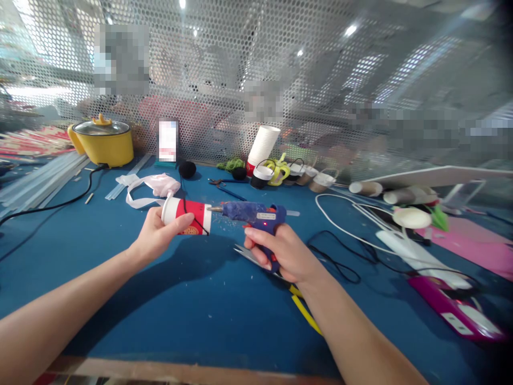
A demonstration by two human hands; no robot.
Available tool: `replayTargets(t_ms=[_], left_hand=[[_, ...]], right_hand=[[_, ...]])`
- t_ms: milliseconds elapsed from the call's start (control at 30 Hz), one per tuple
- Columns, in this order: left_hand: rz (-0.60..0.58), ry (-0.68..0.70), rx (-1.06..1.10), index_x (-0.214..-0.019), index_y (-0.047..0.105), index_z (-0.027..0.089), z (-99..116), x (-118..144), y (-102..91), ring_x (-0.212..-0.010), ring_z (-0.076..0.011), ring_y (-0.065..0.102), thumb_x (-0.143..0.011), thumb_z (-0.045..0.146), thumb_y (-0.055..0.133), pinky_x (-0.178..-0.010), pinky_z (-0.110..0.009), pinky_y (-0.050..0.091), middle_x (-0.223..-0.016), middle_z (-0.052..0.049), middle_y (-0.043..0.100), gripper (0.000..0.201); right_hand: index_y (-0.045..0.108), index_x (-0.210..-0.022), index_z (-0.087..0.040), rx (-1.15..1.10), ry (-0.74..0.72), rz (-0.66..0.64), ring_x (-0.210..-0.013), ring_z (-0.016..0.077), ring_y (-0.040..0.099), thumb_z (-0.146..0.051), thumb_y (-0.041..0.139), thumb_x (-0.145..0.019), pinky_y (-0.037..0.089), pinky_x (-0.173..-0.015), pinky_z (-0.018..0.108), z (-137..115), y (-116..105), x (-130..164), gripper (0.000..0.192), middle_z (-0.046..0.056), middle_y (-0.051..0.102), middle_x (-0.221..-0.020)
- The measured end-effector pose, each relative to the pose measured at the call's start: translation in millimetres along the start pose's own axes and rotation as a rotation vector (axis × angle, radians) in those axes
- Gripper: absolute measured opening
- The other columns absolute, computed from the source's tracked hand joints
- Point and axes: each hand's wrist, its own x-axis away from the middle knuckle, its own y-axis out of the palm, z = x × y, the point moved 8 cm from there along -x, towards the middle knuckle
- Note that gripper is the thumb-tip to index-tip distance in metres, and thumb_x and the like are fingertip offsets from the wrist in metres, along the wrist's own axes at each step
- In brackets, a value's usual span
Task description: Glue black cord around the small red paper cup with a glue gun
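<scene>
Blue plastic is filling the right hand (289,252) at the centre of the frame, where its fingers are wrapping the grip of a glue gun (246,212) and sitting close by the orange trigger; a small red light is glowing on the gun's body, and a clear glue stick (293,213) is poking out of the back. Left of centre, the left hand (157,231) is closing around a red and white paper cup (199,212), holding it on its side above the blue worktop (224,334), with the base facing right; the metal nozzle (215,208) is pointing at the base end, though whether it is touching is hard to tell. Black yarn (184,193) is running down from a dark ball (187,169) in the upper left of centre and crossing the cup beneath the thumb.

As a judgement, heat is posing the main risk; if the nozzle is slipping along the cup wall, it could be reaching the left thumb; too hard a squeeze on the trigger could be sending glue past the edge; a loosening thumb could be letting the yarn slide out of line. Below the gun, scissors (247,254) with yellow handles are lying near the right wrist, so a dropping forearm could be catching them.
</scene>
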Motion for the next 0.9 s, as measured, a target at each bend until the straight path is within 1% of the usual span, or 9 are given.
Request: replayTargets(t_ms=[133,233,333,433,567,700,833,900], left_hand=[[0.075,-0.07,0.075,-0.067,0.066,0.013,-5,-3,-4.6,-0.054,-0.0139,0.063,-0.063,0.03,0.071,-0.053,-0.022,0.051,-0.061,-0.003,0.069,0.018],[0.134,-0.123,0.134,-0.062,0.063,0.013,-5,-4,-5.1,-0.05,-0.0129,0.061,-0.059,0.026,0.072,-0.052,-0.021,0.05,-0.055,-0.001,0.066,0.016],[0.172,-0.171,0.168,-0.059,0.061,0.013,-5,-4,-5.0,-0.048,-0.0117,0.06,-0.057,0.023,0.072,-0.05,-0.02,0.049,-0.051,0.0,0.064,0.015],[0.197,-0.208,0.168,-0.059,0.061,0.012,-7,-4,-6.7,-0.047,-0.0109,0.059,-0.055,0.024,0.073,-0.048,-0.018,0.047,-0.052,-0.001,0.065,0.017],[0.186,-0.211,0.169,-0.061,0.062,0.011,-10,-5,-8.8,-0.047,-0.0096,0.059,-0.057,0.026,0.073,-0.048,-0.017,0.046,-0.054,-0.001,0.066,0.019],[0.141,-0.183,0.173,-0.065,0.064,0.012,-12,-6,-6.8,-0.05,-0.0104,0.061,-0.059,0.025,0.073,-0.05,-0.017,0.047,-0.057,-0.001,0.067,0.017],[0.093,-0.178,0.135,-0.065,0.065,0.013,-11,-4,-2.0,-0.052,-0.0126,0.062,-0.061,0.026,0.072,-0.051,-0.019,0.049,-0.058,-0.002,0.068,0.016],[0.085,-0.166,0.109,-0.065,0.065,0.013,-10,-3,-1.5,-0.052,-0.0127,0.062,-0.061,0.027,0.072,-0.051,-0.02,0.049,-0.058,-0.002,0.068,0.016]], right_hand=[[0.057,-0.057,-0.014,0.032,-0.021,-0.025,-0.029,0.005,0.037,-0.038,0.061,-0.072,0.025,-0.03,0.018,-1,2,3,0.028,-0.005,0.045,-0.034],[0.057,-0.059,-0.014,0.093,-0.042,-0.036,-0.03,0.0045,0.038,-0.038,0.061,-0.074,0.027,-0.032,0.018,-1,2,3,0.029,-0.004,0.047,-0.036],[0.058,-0.061,-0.013,0.153,-0.058,-0.048,-0.031,0.0043,0.039,-0.039,0.059,-0.076,0.028,-0.033,0.018,-2,2,3,0.03,-0.004,0.048,-0.037],[0.057,-0.062,-0.014,0.187,-0.065,-0.048,-0.031,0.0047,0.04,-0.039,0.059,-0.077,0.029,-0.034,0.019,-2,1,3,0.03,-0.004,0.049,-0.038],[0.058,-0.061,-0.013,0.21,-0.061,-0.041,-0.032,0.0049,0.04,-0.039,0.059,-0.076,0.03,-0.035,0.019,-2,0,3,0.03,-0.004,0.049,-0.038],[0.059,-0.063,-0.013,0.101,-0.038,-0.025,-0.031,0.0048,0.038,-0.038,0.06,-0.075,0.027,-0.034,0.019,-3,-1,2,0.027,-0.005,0.046,-0.036],[0.063,-0.072,-0.012,-0.009,-0.037,0.047,-0.033,0.0045,0.036,-0.035,0.063,-0.071,0.027,-0.034,0.019,-8,-9,-1,0.023,-0.006,0.045,-0.037],[0.063,-0.076,-0.013,-0.049,-0.063,0.123,-0.038,0.0053,0.04,-0.034,0.068,-0.066,0.031,-0.036,0.018,-11,-21,-7,0.023,-0.005,0.05,-0.043]])
